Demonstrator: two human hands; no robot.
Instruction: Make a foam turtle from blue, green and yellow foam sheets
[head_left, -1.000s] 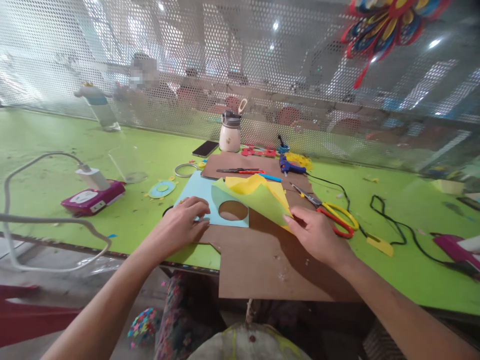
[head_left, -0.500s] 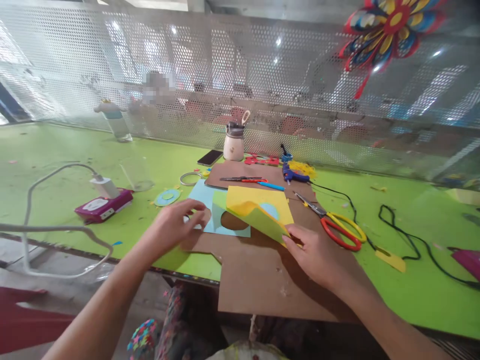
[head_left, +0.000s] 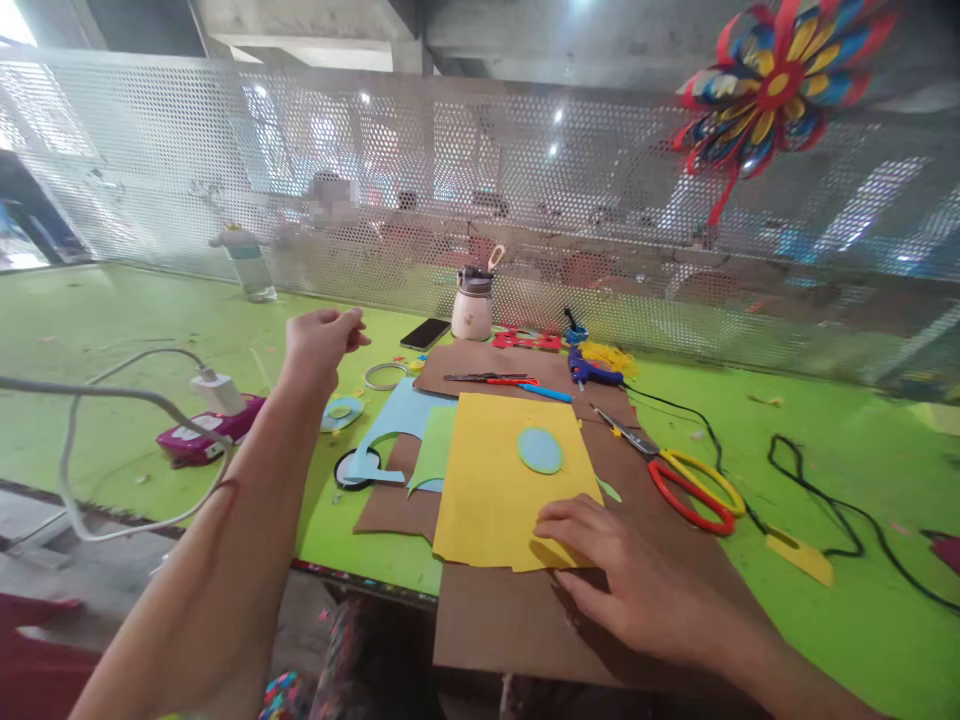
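Observation:
My right hand (head_left: 619,560) lies with its fingers apart on the lower right corner of a yellow paper sheet (head_left: 480,480). A pale blue paper oval (head_left: 540,450) with a green rim lies on that sheet. Under its left side are green paper (head_left: 435,447) and cut light blue paper (head_left: 401,408), all over brown cardboard (head_left: 495,620). My left hand (head_left: 319,348) is raised over the table's left part, fingers curled together; anything in them is hidden. Below it lies a blue-and-green paper ring (head_left: 343,413).
Right of the cardboard lie red-and-yellow-handled scissors (head_left: 690,487) and a blue glue gun (head_left: 592,370) with a black cord. A bottle (head_left: 472,310) and a phone (head_left: 425,334) stand at the back. A purple power strip (head_left: 184,443) with a white cable is at left.
The yellow sheet, lifted and bent before, now lies flat with the oval on top. My left hand has moved forward, up and left, away from the blue paper, its fingers closing. My right hand has shifted down.

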